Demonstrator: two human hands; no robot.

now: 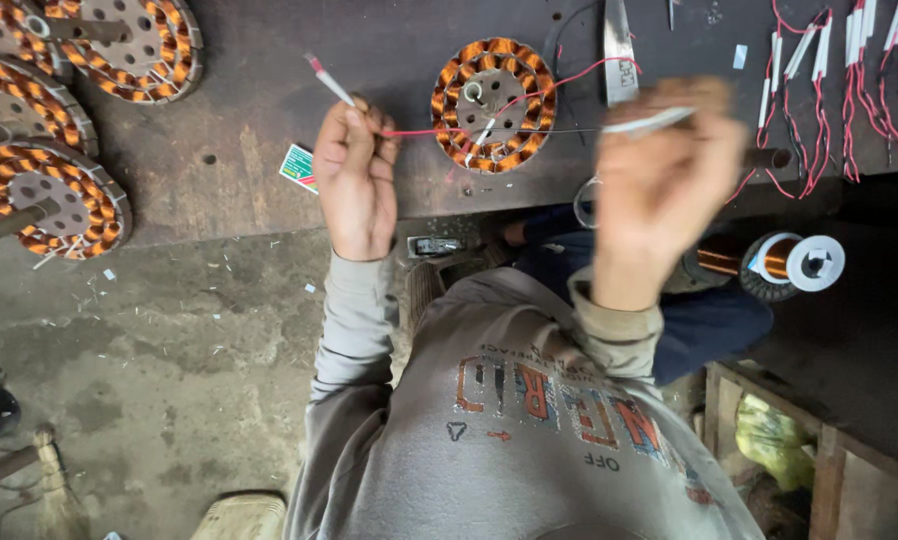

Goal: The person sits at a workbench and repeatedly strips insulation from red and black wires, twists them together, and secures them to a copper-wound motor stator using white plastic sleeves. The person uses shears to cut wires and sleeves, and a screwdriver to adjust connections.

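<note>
Centrally, round copper-wound stator [493, 104], red wire [569, 78] trailing.

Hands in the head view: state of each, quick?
Left hand: closed, pinching a thin red wire and a white sleeve with a red tip.
Right hand: motion-blurred, closed on a thin white strip.

Small green-white card [297, 166] beside left hand [355, 180]

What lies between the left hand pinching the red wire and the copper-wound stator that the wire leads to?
Nothing visible. The left hand pinches the red wire, which runs over bare dark bench to the stator. The right hand is blurred, on the stator's far side, holding a white sleeve.
</note>
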